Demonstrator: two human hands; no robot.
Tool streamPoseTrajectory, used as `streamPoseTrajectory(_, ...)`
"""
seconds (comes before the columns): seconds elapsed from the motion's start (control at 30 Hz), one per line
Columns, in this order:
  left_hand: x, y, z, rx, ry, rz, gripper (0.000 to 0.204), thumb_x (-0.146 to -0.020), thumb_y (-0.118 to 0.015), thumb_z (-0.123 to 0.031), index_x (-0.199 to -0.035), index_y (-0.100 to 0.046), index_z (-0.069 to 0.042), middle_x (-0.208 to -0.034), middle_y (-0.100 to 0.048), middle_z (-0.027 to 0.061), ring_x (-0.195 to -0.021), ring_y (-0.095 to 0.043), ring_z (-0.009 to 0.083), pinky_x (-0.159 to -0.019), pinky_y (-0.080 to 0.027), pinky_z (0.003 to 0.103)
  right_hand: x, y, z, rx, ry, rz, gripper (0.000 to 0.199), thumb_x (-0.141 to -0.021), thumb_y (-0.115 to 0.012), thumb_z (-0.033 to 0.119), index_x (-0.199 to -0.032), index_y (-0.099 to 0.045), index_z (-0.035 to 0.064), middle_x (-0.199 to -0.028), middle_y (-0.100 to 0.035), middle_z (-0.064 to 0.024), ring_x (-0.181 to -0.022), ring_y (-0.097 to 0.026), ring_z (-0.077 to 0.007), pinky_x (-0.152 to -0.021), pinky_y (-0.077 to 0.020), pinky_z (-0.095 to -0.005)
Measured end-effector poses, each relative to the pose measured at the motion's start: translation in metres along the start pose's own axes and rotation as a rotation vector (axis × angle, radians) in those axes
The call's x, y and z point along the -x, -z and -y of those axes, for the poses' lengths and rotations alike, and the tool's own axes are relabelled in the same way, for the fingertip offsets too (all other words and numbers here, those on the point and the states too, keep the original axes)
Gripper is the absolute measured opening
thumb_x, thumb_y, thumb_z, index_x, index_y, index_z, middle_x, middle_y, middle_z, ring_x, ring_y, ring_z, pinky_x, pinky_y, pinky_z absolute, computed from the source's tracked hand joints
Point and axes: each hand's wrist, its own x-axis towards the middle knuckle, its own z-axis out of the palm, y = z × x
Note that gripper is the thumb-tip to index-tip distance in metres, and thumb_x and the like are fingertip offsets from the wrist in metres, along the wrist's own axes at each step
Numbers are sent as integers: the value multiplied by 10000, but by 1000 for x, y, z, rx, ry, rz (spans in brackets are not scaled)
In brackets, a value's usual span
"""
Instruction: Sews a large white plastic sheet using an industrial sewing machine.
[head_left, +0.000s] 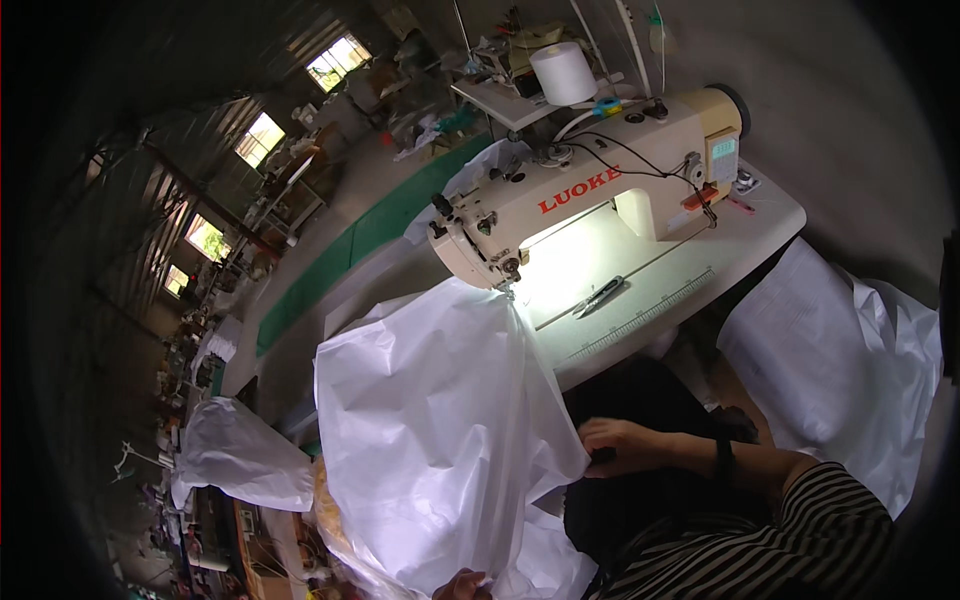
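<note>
A large sheet of thin white fabric (430,440) hangs from the needle area of a cream industrial sewing machine (590,190) and drapes down over the table edge. My right hand (620,445) pinches the fabric's right edge, with a dark band on the wrist and a striped sleeve behind it. Only part of my left hand (465,585) shows at the bottom rim, where it grips the fabric's lower edge. The machine's lamp lights the white table (720,235) under its arm.
Thread snips (600,295) lie on the table by a printed ruler strip (645,315). A white thread cone (563,72) stands behind the machine. More white fabric (840,370) is piled at the right, and a white bundle (240,455) lies at the left. Workshop benches and windows stretch beyond.
</note>
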Motion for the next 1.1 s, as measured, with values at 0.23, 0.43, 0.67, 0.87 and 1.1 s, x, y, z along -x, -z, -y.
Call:
streamPoseTrajectory(0.23,-10,8,-4,127,-55,108,327,-780,-545,89,-1091,-570,-8,-915,-654,184,-716,-624,370,-646,-512,427,-23,-16,-3,-139,-640,573,424,-854,-725,306,-1103,-672,-33,-1159,-669,-191,-1050,-636,-369,-924,-494,-416)
streamPoseTrajectory(0.43,-11,16,2,107,-4,56,290,-819,-510,93,-1086,-568,-4,-921,-652,163,-661,-570,325,-602,-469,415,15,-15,69,-733,-236,280,469,-879,-699,354,-1212,-640,29,-1133,-678,-191,-1082,-650,-324,-949,-485,-389)
streamPoseTrajectory(0.67,-13,7,-1,200,-139,-65,464,-820,-517,106,-1214,-562,-136,-909,-657,109,-505,-448,196,-536,-449,340,63,6,84,-595,-213,50,343,-944,-647,228,-1197,-628,-3,-1199,-654,-122,-1092,-627,-214,-934,-491,-354)
streamPoseTrajectory(0.87,-22,-19,-28,481,-95,68,486,-813,-494,145,-1209,-617,-108,-639,-466,9,-443,-332,78,-468,-396,245,104,4,55,-1475,-961,-150,536,-957,-639,227,-1400,-437,4,-1384,-506,-81,-1218,-531,-183,-1022,-444,-368)
streamPoseTrajectory(1.1,-19,-47,-51,531,26,110,220,-762,-482,156,-920,-553,20,-740,-511,85,-572,-447,163,-529,-404,289,78,43,56,-1130,-235,-669,337,-911,-711,225,-1169,-574,56,-940,-653,-58,-855,-635,-124,-770,-530,-282)
